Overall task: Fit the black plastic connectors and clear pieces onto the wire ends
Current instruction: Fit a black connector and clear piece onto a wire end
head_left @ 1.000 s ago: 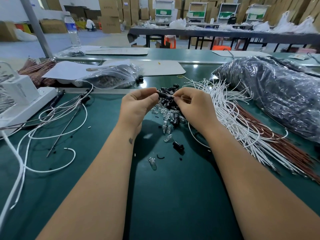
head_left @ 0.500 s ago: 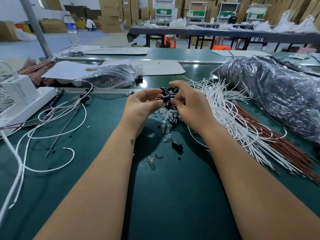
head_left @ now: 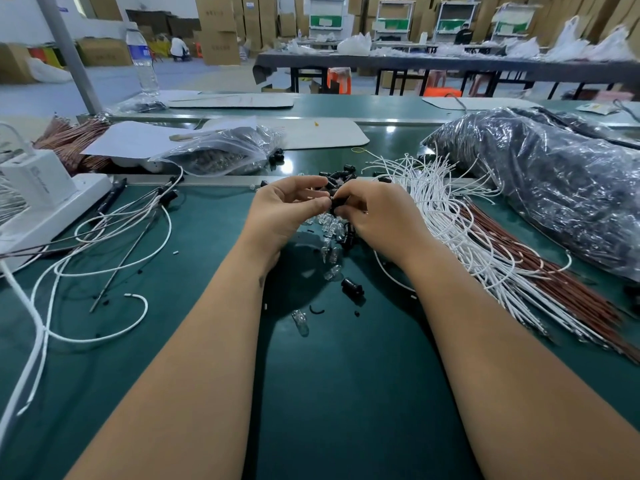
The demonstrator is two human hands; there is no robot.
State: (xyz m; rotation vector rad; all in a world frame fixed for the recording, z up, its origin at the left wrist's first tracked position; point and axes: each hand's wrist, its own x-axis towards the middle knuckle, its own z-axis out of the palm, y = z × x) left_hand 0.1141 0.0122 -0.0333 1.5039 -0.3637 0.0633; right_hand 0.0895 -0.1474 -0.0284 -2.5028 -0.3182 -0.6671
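Both my hands meet over a small pile of black connectors (head_left: 341, 176) and clear pieces (head_left: 330, 226) on the green mat. My right hand (head_left: 377, 216) pinches a black connector (head_left: 335, 201) between thumb and fingers. My left hand (head_left: 284, 211) has its fingers curled, with the fingertips at the same connector. A white wire (head_left: 389, 273) runs from under my right hand toward the bundle of white and brown wires (head_left: 467, 244) on the right. A loose black connector (head_left: 352, 287) and a clear piece (head_left: 300, 322) lie nearer to me.
Loose white wires (head_left: 104, 237) lie at the left beside a white device (head_left: 41, 199). A clear bag of parts (head_left: 221, 154) sits behind the hands. A large dark plastic-wrapped bundle (head_left: 554, 188) fills the right. A water bottle (head_left: 142, 60) stands at the back left.
My right hand's fingertips shifted slightly left and down onto the connector. My left hand's fingers have closed in toward it. The arms have hardly moved.
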